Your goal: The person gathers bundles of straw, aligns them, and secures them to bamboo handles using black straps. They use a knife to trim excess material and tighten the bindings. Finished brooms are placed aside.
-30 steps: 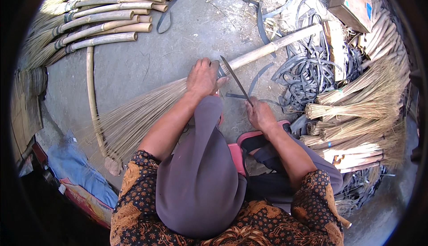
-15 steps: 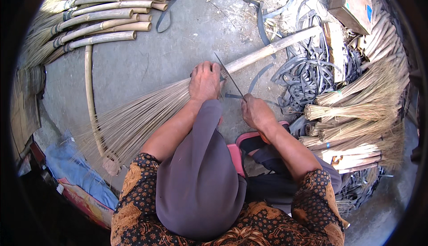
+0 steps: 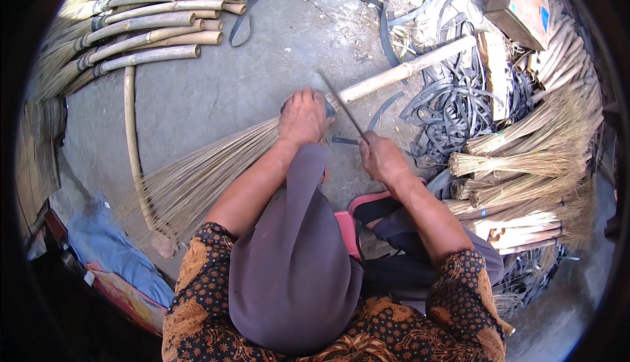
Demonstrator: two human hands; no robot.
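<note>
A broom lies slantwise across the floor in front of me, its bamboo handle (image 3: 407, 69) up to the right and its pale bristles (image 3: 210, 162) fanned out to the lower left. My left hand (image 3: 303, 118) is closed round the broom where bristles meet handle; a dark strap shows beside its fingers. In my right hand (image 3: 384, 159) is a long, thin dark blade (image 3: 348, 107), gripped at its lower end and slightly blurred. The blade crosses the broom just right of my left hand, pointing up and left. Whether its edge touches the broom, I cannot tell.
Finished brooms (image 3: 164, 34) are stacked at the far left, near a bent bamboo pole (image 3: 132, 126). Tangled black strips (image 3: 449, 116) lie under the handle's far end. On the right are bristle bundles (image 3: 512, 165) and a wooden box (image 3: 515, 8). Blue cloth (image 3: 111, 244) lies lower left.
My right hand and the blade have shifted slightly right and down. The left hand and the broom have turned or moved only a little.
</note>
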